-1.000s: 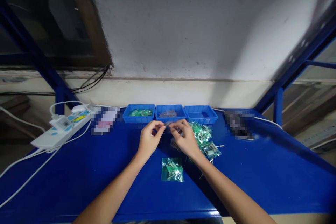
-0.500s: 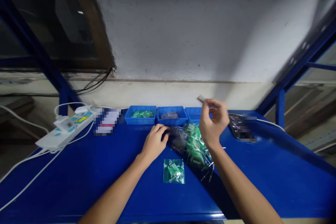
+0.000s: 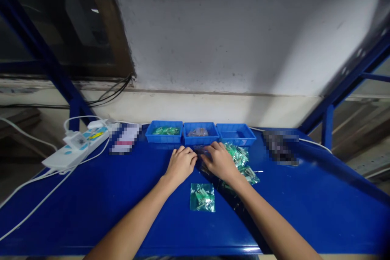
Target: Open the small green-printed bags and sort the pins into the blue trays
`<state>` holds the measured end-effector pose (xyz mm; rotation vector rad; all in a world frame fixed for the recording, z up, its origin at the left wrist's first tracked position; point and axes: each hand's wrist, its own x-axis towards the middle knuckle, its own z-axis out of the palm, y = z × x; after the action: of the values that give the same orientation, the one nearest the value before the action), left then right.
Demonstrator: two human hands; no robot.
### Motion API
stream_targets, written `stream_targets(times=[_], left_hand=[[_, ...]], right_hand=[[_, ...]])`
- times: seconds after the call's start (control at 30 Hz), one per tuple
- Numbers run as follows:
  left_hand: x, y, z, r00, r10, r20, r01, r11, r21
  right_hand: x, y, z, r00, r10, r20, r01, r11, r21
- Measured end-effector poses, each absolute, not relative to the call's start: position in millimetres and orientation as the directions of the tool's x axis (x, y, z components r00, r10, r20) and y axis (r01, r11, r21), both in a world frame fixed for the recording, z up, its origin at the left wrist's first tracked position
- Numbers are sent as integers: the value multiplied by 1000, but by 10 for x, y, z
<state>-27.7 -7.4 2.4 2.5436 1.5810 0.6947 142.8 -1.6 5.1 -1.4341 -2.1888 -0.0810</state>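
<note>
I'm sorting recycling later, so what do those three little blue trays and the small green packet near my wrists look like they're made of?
The three blue trays look like moulded plastic: uniform colour, thin rims, a slight sheen. The small green packet appears to be clear or tinted plastic film, glossy and crinkled, with small pale parts showing through; what those parts are made of is too small to tell.

Person's own body, head view: two bare forearms, both w/ no sleeves, no gloves, no watch or wristband in sight. Left forearm (image 3: 134,221) comes in from approx 7 o'clock at frame bottom; right forearm (image 3: 271,227) from approx 5 o'clock. Both narrow toward the wrists. Left hand (image 3: 180,164) and right hand (image 3: 221,161): bare, no rings seen; nails too small and dim to tell. Knuckles face the camera, backs of hands up. Lighting low, detail soft. Elbows and upper arms cut off by frame edge, so any clothing above can't be told.
</note>
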Motion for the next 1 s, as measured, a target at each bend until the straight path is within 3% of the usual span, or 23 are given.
stream_targets(times=[0.13,0.27,0.4,0.5,0.57,0.67,0.77,0.87,0.93,1.0], left_hand=[[-289,-134,30,331,867,373,834,-454,314],[-279,-133,26,273,891,363,782,-425,456],[-233,-111,55,184,965,187,411,-248,877],[-212,-101,77,159,987,36,61,-47,997],[-224,-87,80,166,985,45,-11,-44,999],[-271,-70,79,60,985,159,113,-165,980],[-312,-91,104,22,901,433,378,-409,831],[-310,-140,139,167,767,619,504,-607,615],[-287,-160,149,225,736,638,502,-649,571],[-260,-158,146,224,791,570,466,-600,650]], right_hand=[[1394,-26,-13,-309,867,390,904,395,-164],[1384,-21,63,-274,850,451,870,419,-261],[1335,-94,173,-280,753,595,731,569,-377],[1286,-162,199,-359,677,643,690,656,-305],[1264,-195,201,-380,673,635,698,658,-281],[1251,-213,223,-311,742,594,698,603,-386],[1247,-196,267,-206,883,422,517,464,-719],[1236,-160,282,-146,978,147,221,177,-959],[1227,-142,262,-83,991,105,113,114,-987],[1219,-143,227,-8,981,193,117,193,-974]])
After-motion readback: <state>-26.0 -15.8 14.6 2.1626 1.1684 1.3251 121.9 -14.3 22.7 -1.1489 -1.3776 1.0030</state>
